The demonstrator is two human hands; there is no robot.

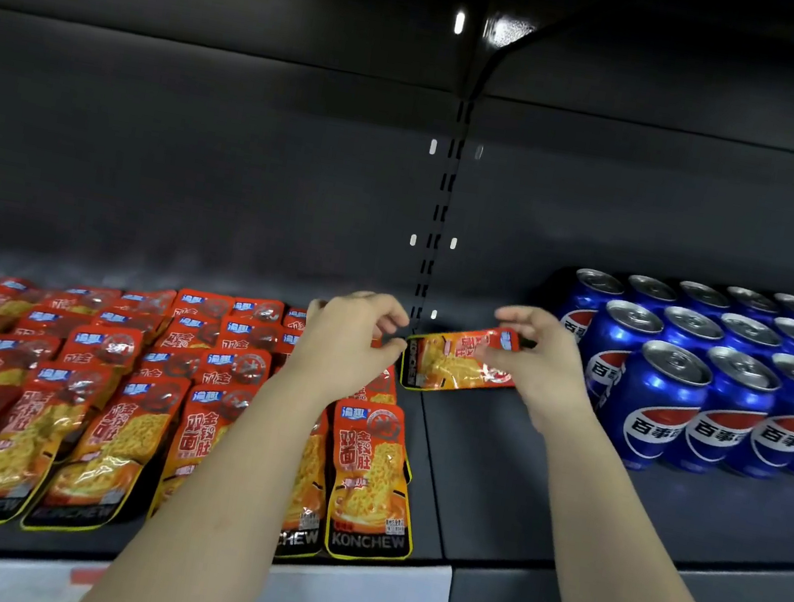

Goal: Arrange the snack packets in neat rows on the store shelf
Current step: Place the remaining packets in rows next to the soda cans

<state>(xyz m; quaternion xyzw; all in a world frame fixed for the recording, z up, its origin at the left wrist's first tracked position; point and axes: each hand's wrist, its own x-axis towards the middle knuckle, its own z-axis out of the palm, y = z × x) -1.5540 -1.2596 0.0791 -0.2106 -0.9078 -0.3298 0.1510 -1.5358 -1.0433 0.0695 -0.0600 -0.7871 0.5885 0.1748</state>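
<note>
Red and orange snack packets lie in overlapping rows across the left part of the dark shelf. One packet is turned sideways and held just above the shelf, to the right of the rows. My right hand pinches its right end between thumb and fingers. My left hand pinches its left end. My left forearm hides part of the rightmost rows.
Blue cola cans stand in tight rows on the right of the shelf, close beside my right hand. A slotted upright runs up the back wall behind the hands. A white price strip lines the shelf's front edge.
</note>
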